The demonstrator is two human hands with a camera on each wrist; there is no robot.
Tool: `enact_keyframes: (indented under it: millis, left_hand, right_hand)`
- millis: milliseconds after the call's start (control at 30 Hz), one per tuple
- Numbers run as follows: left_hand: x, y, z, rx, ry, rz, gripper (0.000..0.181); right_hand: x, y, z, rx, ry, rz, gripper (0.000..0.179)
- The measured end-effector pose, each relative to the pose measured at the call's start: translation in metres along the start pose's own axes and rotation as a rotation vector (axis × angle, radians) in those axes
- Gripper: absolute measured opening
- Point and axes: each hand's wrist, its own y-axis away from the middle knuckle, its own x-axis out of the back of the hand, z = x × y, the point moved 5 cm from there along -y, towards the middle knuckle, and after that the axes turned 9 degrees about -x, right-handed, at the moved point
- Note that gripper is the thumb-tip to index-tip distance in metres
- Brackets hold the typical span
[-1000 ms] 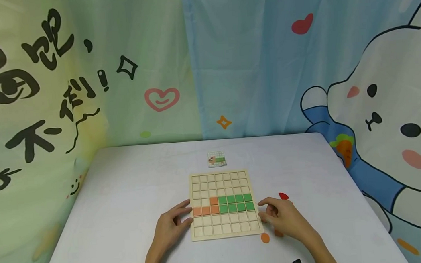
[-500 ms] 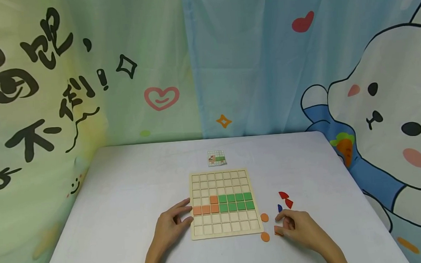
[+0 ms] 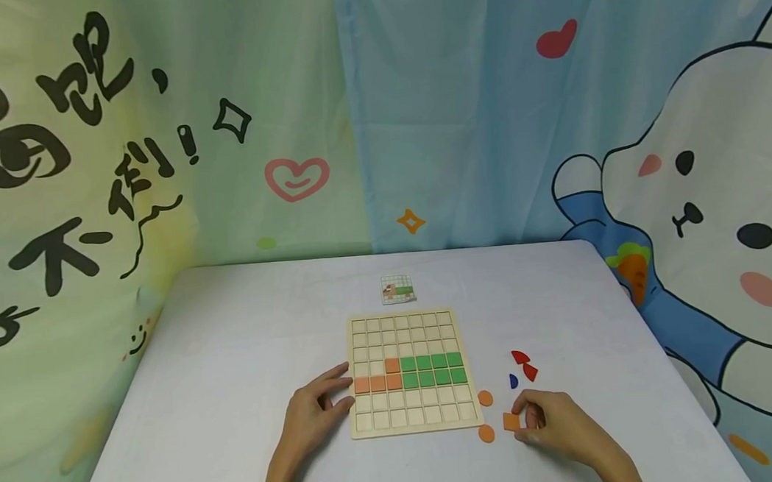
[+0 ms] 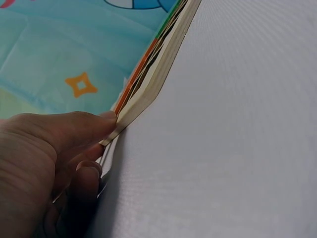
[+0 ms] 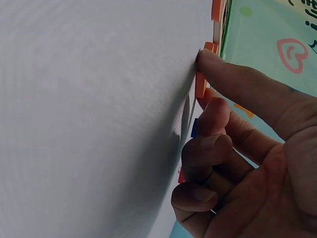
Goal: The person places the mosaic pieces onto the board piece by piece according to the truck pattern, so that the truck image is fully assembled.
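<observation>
A wooden grid board lies on the table with rows of green squares and a few orange squares set in it. My left hand touches the board's left edge, thumb and fingertips spread along it. The left wrist view has the thumb against the board's side edge. Right of the board, my right hand pinches a loose orange square tile between thumb and index finger. That tile also shows in the right wrist view, the other fingers curled below it.
Two orange round pieces lie by the board's lower right edge. Farther back are a blue half-round piece and two red wedge pieces. A small picture card lies behind the board on the white table.
My right hand has gone from the board's right edge to the right and nearer, and now pinches the loose orange square tile. The left hand stays at the left edge.
</observation>
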Motion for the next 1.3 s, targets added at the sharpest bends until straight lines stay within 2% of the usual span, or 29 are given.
enact_keyframes:
  millis: [667, 933, 1300]
  left_hand:
    - [-0.0002, 0.0003, -0.0011, -0.028, 0.002, 0.019, 0.031]
    - [-0.0011, -0.0008, -0.0012, 0.017, 0.003, -0.008, 0.032]
    - [-0.0013, -0.0006, -0.0021, 0.011, 0.007, -0.013, 0.032]
  right_hand:
    - [0.002, 0.0003, 0.0029, -0.007, -0.001, -0.002, 0.031]
    - [0.0014, -0.0003, 0.0067, -0.009, 0.008, 0.003, 0.032]
    - [0.0018, -0.0011, 0.0063, -0.01, -0.009, -0.005, 0.032]
